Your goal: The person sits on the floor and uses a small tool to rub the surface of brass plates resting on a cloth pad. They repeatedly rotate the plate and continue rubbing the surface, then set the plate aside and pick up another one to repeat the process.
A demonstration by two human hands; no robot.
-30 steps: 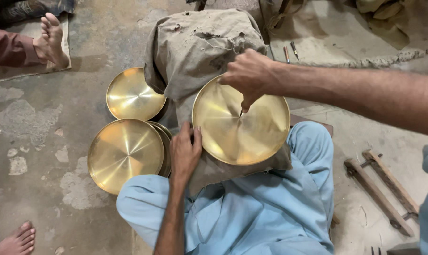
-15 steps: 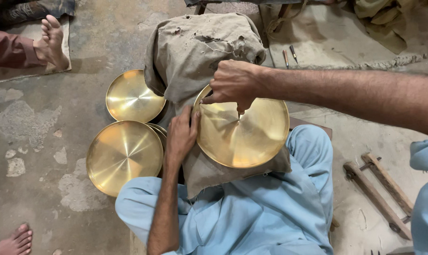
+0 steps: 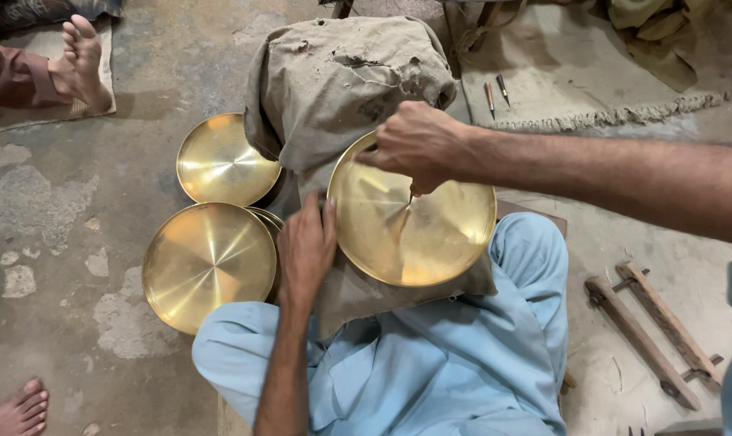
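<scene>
A shiny brass plate (image 3: pixel 430 242) lies tilted on a grey cloth-covered mound (image 3: pixel 342 81) in front of my lap. My left hand (image 3: pixel 305 246) rests flat against the plate's left rim, steadying it. My right hand (image 3: pixel 418 145) hovers over the plate's upper part, fingers closed on a thin pointed tool (image 3: pixel 410 196) whose tip touches the plate's surface near the middle. My light blue trousers (image 3: pixel 430 363) fill the bottom of the view.
Two more brass plates lie on the concrete floor to the left, one (image 3: pixel 225 161) behind the other stack (image 3: pixel 209 262). Two small punches (image 3: pixel 495 93) lie on a mat at the back. Wooden sticks (image 3: pixel 652 331) lie right. Other people's bare feet (image 3: pixel 79 56) are at the left edge.
My right hand slid left and up across the plate with the tool. My left hand moved up along the plate's left rim.
</scene>
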